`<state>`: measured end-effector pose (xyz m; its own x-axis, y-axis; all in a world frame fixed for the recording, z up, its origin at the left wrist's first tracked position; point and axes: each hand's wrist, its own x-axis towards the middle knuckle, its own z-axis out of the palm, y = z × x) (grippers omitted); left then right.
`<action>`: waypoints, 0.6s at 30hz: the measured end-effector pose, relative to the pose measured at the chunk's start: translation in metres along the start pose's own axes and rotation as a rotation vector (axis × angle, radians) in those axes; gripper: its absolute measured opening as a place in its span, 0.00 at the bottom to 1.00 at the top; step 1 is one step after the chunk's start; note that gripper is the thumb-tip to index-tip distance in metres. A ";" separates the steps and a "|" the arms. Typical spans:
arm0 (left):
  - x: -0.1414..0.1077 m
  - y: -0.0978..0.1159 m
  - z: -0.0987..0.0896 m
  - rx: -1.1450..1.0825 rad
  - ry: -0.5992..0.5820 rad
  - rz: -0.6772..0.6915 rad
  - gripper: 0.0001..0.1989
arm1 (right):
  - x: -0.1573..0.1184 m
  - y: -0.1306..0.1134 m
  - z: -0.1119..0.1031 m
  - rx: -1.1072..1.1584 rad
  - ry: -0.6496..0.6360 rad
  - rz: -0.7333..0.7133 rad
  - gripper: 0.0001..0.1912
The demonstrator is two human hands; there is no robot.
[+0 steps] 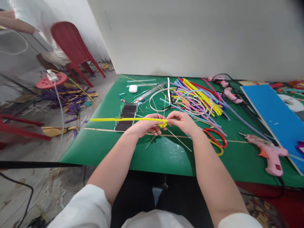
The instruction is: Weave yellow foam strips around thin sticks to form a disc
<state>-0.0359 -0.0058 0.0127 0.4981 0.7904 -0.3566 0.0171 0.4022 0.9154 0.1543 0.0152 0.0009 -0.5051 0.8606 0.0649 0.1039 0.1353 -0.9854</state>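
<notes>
Yellow strip's free end: the yellow strip [104, 120] reaches out leftward above the phone [125, 126] and the green counter [106, 148].
Left hand: this hand [148, 125] has its fingers curled in, apparently steadying the small yellow coil [162, 124] from the left.
Coil and spokes: the coil sits between both hands, above the counter, with thin spokes [179, 140] radiating out; the step looks like winding strip among them.
Right hand: the other hand [182, 121] has its fingertips narrow, seemingly pinching the coil's right edge.
Next move: likely calls for guiding the strip around another spoke, keeping the coil snug.
Scissors: the red-and-yellow-handled pair [215, 136] lies beside the right forearm, unused.
</notes>
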 end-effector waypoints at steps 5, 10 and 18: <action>0.003 -0.004 -0.001 0.008 0.025 -0.035 0.13 | 0.000 -0.002 0.000 -0.060 -0.014 -0.003 0.09; 0.007 -0.007 0.001 -0.017 0.069 0.031 0.13 | 0.000 -0.004 0.002 -0.134 0.008 -0.037 0.09; 0.009 -0.003 0.011 0.013 0.191 0.109 0.12 | -0.001 -0.006 0.005 -0.134 0.048 -0.047 0.07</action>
<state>-0.0215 -0.0048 0.0086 0.3245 0.9027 -0.2827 -0.0162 0.3041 0.9525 0.1495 0.0111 0.0061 -0.4711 0.8737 0.1214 0.1958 0.2378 -0.9514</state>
